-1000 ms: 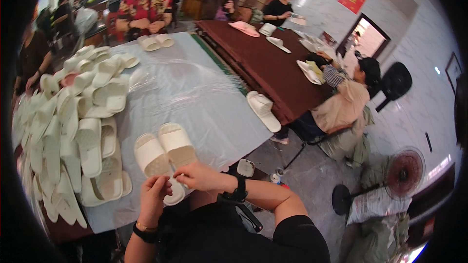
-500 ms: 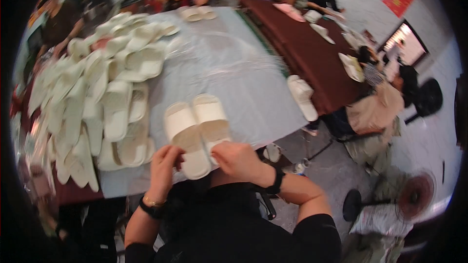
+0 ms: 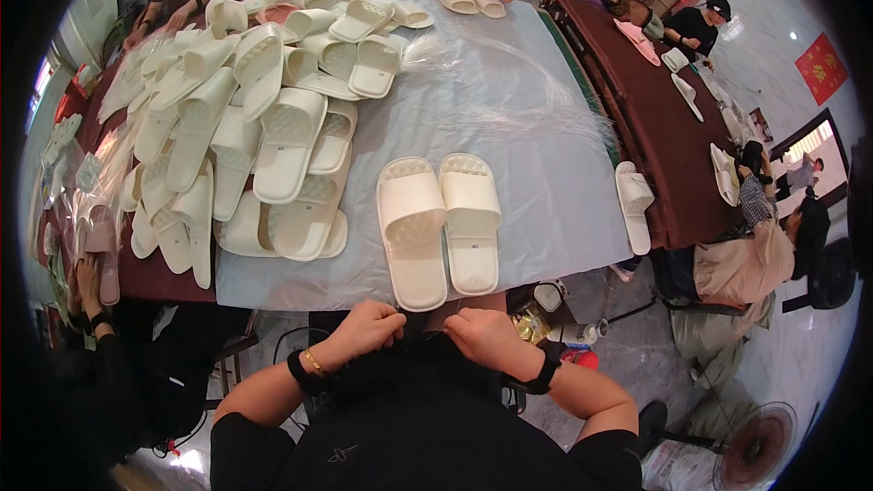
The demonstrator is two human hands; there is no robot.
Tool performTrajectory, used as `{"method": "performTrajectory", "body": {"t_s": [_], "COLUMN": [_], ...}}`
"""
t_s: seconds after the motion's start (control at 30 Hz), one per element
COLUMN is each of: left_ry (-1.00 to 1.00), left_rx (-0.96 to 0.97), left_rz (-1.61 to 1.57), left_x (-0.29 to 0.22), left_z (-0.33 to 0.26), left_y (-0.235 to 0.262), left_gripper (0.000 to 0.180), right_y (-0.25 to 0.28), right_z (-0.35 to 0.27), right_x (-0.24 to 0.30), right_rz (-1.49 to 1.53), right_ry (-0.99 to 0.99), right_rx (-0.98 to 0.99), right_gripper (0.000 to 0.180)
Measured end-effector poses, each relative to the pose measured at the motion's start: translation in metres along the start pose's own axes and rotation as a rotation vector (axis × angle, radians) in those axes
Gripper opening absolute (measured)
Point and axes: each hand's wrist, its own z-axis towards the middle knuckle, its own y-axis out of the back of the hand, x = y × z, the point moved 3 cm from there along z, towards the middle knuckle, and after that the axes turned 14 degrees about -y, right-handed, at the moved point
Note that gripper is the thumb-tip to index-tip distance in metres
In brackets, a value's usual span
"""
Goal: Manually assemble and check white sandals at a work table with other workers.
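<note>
A pair of cream-white slide slippers lies side by side at the table's near edge: the left slipper (image 3: 420, 277), nearer me and slightly tilted, and the right slipper (image 3: 473, 264). Just below their heels is my left hand (image 3: 364, 332), its fingers pinched together. My right hand (image 3: 491, 338) is beside it, also closed in a pinch. Whatever thin thing the fingertips hold is too small to make out. To the left rises a large heap of the same white slippers (image 3: 296, 155). Loose clear strands (image 3: 518, 95) are spread across the grey-white table cover (image 3: 536, 191).
Another slipper pair (image 3: 468, 0) sits at the far edge, by a co-worker's hands. On the right, a single slipper (image 3: 634, 209) lies beside a brown-covered table (image 3: 655, 127) with more slippers. Several people sit around; a fan (image 3: 755, 445) stands lower right.
Both hands have drawn back from the slippers toward me and now pinch below the table edge. My view has shifted, so the table sits steadier and the slippers appear farther right.
</note>
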Motion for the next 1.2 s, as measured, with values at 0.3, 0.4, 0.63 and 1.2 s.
{"method": "performTrajectory", "body": {"t_s": [0.3,0.4,0.63,1.2], "left_ry": [0.037,0.002,-0.019,-0.404], "left_rx": [-0.107,-0.137,-0.190,-0.473], "left_rz": [-0.062,-0.108,-0.225,-0.123], "left_x": [0.004,-0.008,-0.013,-0.026], "left_z": [0.010,0.023,0.045,0.073], "left_y": [0.012,0.018,0.029,0.033], "left_gripper": [0.033,0.032,0.031,0.027], "right_y": [0.007,0.014,0.014,0.014], "right_z": [0.013,0.024,0.038,0.092], "right_x": [0.011,0.008,0.019,-0.062], "right_rz": [-0.019,-0.037,-0.006,-0.194], "right_ry": [0.077,0.056,0.129,-0.151], "right_rx": [-0.012,-0.048,-0.082,-0.320], "right_gripper": [0.015,0.015,0.013,0.010]}}
